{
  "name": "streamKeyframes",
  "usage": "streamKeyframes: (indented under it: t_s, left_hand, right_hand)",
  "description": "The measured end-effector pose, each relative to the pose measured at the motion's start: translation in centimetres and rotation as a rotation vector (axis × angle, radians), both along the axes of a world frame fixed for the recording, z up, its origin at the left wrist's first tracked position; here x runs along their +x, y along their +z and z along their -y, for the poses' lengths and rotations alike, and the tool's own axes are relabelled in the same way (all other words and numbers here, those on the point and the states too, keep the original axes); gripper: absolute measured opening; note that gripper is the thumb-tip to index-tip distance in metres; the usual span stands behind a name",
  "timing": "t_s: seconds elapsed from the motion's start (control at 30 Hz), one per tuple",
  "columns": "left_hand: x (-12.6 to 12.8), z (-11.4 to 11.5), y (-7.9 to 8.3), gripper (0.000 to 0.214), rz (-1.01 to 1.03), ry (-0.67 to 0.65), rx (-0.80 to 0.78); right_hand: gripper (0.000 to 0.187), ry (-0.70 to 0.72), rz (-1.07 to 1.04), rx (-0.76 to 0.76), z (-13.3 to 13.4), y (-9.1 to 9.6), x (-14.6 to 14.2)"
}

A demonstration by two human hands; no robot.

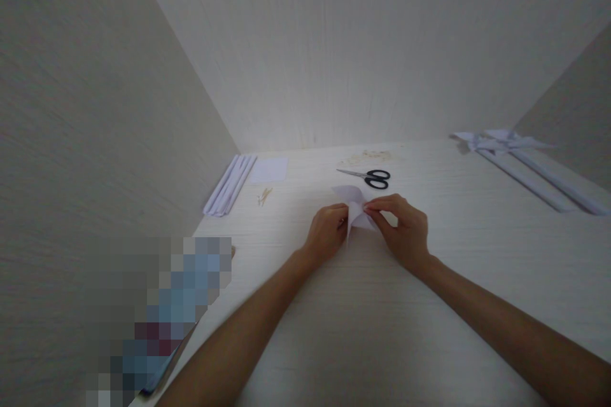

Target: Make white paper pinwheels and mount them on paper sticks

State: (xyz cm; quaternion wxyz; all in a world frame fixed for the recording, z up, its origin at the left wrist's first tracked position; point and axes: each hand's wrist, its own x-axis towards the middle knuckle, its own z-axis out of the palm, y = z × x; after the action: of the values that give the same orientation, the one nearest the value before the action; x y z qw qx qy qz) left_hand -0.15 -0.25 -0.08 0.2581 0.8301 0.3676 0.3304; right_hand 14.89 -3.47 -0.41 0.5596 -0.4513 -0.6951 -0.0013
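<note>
Between my two hands is a white paper pinwheel (356, 210), its blades curled inward. My left hand (327, 229) is closed on its left side, with the fingertips partly hidden behind the paper. On the other side, my right hand (403, 226) pinches the paper near its middle with thumb and fingers. Whether a small pin or stick is in that pinch is too small to tell. Just beyond the pinwheel lie scissors (370, 176) with black handles, blades pointing left.
Rolled paper tubes (229, 186) lie at the left, beside a square paper sheet (270, 170) and several small sticks (265, 195). Light-coloured bits (375, 156) are scattered behind the scissors. Finished-looking pinwheels (496, 141) on paper sticks (529, 181) rest at the right. Walls enclose the table (382, 331).
</note>
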Motion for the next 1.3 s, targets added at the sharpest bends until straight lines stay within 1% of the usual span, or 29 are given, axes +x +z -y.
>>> streamKeyframes:
  t_s: [0.17, 0.33, 0.7, 1.03, 1.3]
  left_hand:
    - [-0.05, -0.15, -0.20, 0.019, 0.040, 0.034, -0.030]
    - [-0.10, -0.16, -0.27, 0.015, 0.082, 0.036, -0.062]
    - [0.03, -0.12, -0.04, 0.015, 0.099, 0.032, -0.094]
    - [0.06, -0.06, -0.02, 0.017, 0.118, 0.015, -0.080]
    - [0.07, -0.09, 0.01, 0.017, 0.126, 0.038, -0.083]
  right_hand:
    - [0.013, 0.055, -0.020, 0.006, 0.23, 0.23, -0.09]
    - [0.023, 0.097, -0.045, -0.013, 0.62, 0.33, 0.11]
    - [0.022, 0.112, 0.001, -0.007, 0.58, 0.38, 0.09]
    - [0.021, 0.091, 0.008, -0.013, 0.46, 0.26, 0.02]
    - [0.020, 0.101, 0.022, -0.016, 0.52, 0.37, -0.07]
